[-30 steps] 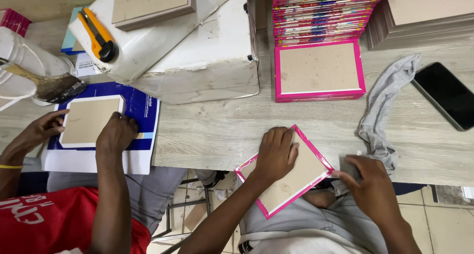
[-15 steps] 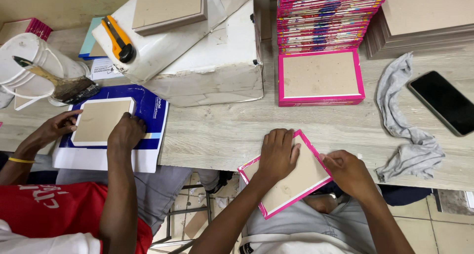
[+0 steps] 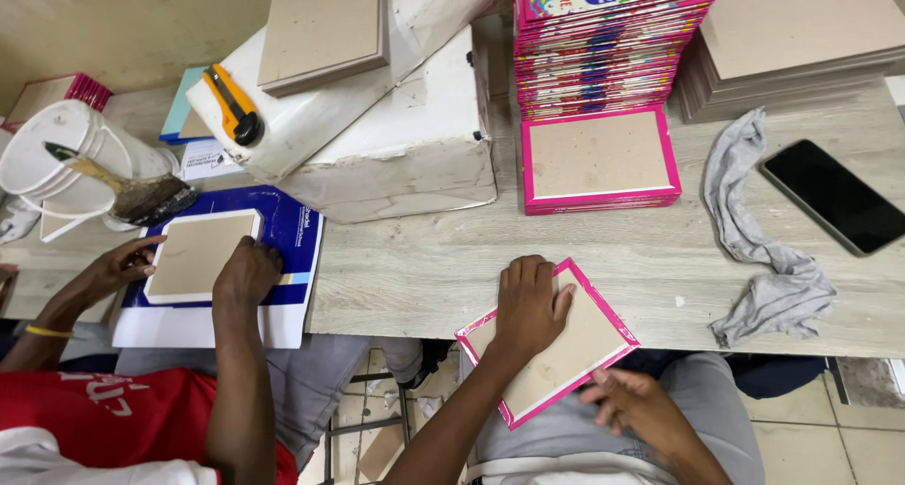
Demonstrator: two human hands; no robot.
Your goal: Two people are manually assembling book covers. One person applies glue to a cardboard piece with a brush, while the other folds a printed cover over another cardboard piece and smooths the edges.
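Pink-bordered cardboard cover (image 3: 556,348) held over the lap, half on the surface (image 3: 415,268) edge.

Left hand (image 3: 530,301) pressed flat and open on top of it; right hand (image 3: 639,402) gripping its lower edge, fingers curled. Just beyond the left hand, a finished pink cover stack (image 3: 599,160); beyond the right hand, grey rag (image 3: 754,249) and black phone (image 3: 834,197). Off to the left, a co-worker's hands (image 3: 247,270) pressing a white-bordered board (image 3: 198,256).

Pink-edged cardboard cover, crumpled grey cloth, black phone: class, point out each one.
pink-edged cardboard cover (image 3: 575,358), head view, bare brown face beside the left hand
crumpled grey cloth (image 3: 768,278), head view, middle fold
black phone (image 3: 834,196), head view, screen centre
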